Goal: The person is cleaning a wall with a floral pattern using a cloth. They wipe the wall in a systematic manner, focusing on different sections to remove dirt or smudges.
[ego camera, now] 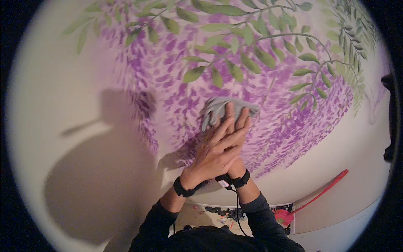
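Observation:
A folded grey cloth [217,105] lies flat against a wall painted with purple wisteria blossoms [170,75] and green leaves [264,58]. My right hand [243,121] presses the cloth to the painted surface, fingertips spread over its front. Across the back of that hand rests my left hand [206,154], its fingers slanting up to the right and hiding much of the right palm. Black bands circle both wrists; a small device [224,182] with a cable hangs at the right one.
Below, the floor [195,217] shows dark and red paint marks. A red long-handled tool [321,193], perhaps a broom, leans against the low wall at right. A dark object [390,119] sits at the right rim. My shadow [94,186] falls on the pale wall at left.

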